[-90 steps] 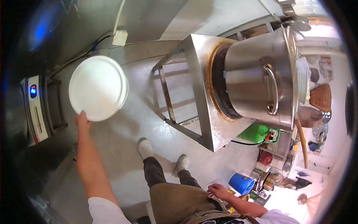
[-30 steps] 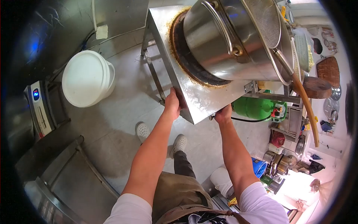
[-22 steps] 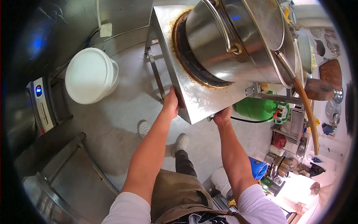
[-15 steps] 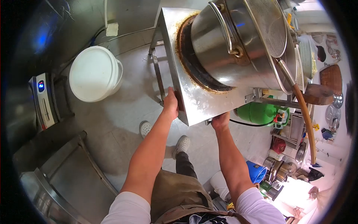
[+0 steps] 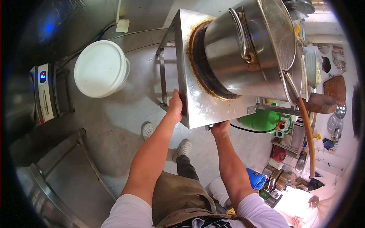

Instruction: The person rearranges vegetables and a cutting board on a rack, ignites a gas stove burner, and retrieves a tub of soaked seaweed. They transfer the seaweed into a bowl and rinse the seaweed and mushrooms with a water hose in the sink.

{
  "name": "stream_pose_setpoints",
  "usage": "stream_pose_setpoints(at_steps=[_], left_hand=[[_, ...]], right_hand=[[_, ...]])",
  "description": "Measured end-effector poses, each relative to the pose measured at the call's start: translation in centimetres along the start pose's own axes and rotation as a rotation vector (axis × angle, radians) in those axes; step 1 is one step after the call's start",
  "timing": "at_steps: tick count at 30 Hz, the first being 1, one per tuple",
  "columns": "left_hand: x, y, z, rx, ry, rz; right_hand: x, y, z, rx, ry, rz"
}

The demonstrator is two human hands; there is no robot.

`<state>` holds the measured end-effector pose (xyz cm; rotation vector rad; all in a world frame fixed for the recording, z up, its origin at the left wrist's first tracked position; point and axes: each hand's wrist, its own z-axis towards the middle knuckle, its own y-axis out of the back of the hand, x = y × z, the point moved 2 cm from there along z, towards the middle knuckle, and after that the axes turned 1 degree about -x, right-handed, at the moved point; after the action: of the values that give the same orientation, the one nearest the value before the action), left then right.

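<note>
A steel gas stove (image 5: 203, 114) with a rusty, blackened burner ring carries a large steel stockpot (image 5: 232, 57). My left hand (image 5: 175, 107) is closed on the stove's left side near the front corner, thumb upward, other fingers partly hidden. My right hand (image 5: 221, 129) grips under the front edge, beside a small control knob (image 5: 209, 127); the stove top hides its fingertips. Across the pot lies a mesh strainer (image 5: 279, 34) with a long wooden handle (image 5: 306, 133). Neither hand touches the pot or the strainer.
A lidded white bucket (image 5: 99, 69) stands on the floor at left, near a unit with a lit display (image 5: 43, 77). Behind the right hand is a green gas cylinder (image 5: 260, 118) with a black hose (image 5: 251, 130). A steel table (image 5: 76, 171) is at lower left.
The view has shifted slightly, so the pot and burner appear a little further right and lower. Both hands stay at the stove's edges, with the right hand slightly further left.
</note>
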<state>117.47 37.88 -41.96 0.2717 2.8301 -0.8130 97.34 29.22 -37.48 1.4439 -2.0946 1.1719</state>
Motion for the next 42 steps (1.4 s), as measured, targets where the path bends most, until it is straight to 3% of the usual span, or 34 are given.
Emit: stream_pose_setpoints(at_steps=[15, 20, 29, 35, 42], left_hand=[[-1.5, -1.4, -3.3, 0.041, -0.003, 0.096], [-2.0, -1.8, -4.2, 0.067, 0.005, 0.125], [-1.8, -2.2, -4.4, 0.020, 0.001, 0.107], [-1.7, -2.4, -4.6, 0.026, 0.015, 0.106], [-1.2, -2.2, -5.3, 0.038, 0.031, 0.083]], right_hand=[[-0.8, 1.8, 0.3, -0.021, -0.014, 0.000], [-0.6, -0.7, -1.5, -0.085, 0.044, -0.030], [-0.9, -0.4, -1.7, -0.024, 0.059, 0.009], [-1.2, 1.6, -1.0, -0.068, -0.024, 0.007], [-1.2, 0.2, -1.8, -0.159, 0.028, 0.052]])
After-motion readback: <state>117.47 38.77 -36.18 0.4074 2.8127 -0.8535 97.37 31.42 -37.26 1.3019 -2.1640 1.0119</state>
